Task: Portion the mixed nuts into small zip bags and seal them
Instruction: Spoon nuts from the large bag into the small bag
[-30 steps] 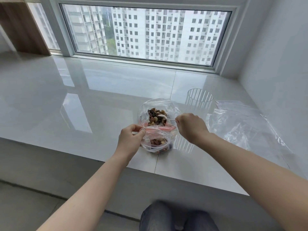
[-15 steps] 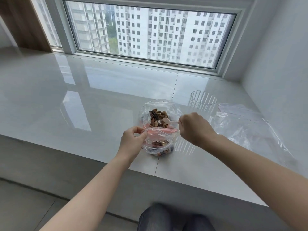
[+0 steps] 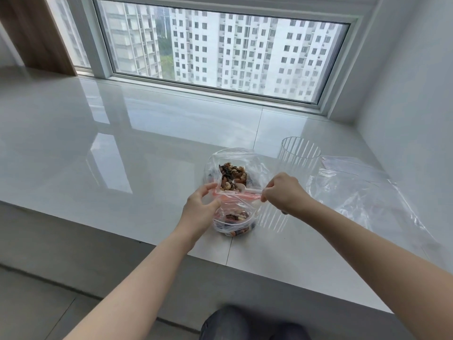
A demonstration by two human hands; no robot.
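Nearest to the viewer, at the ledge edge, the left hand [image 3: 199,212] pinches the pink zip rim of the small zip bag [image 3: 235,222], which holds a few nuts and rests on the white ledge [image 3: 122,168]; just right of this grip, the right hand [image 3: 284,195] is curled around the handle of a white spoon [image 3: 245,188]; behind both grips stands the large bag of mixed nuts [image 3: 232,176]; right of it a clear ribbed cup [image 3: 300,155] and flat empty bags [image 3: 362,192].

Glossy white tiled ledge [image 3: 147,143], wide window [image 3: 220,52], white wall [image 3: 404,106], daylight
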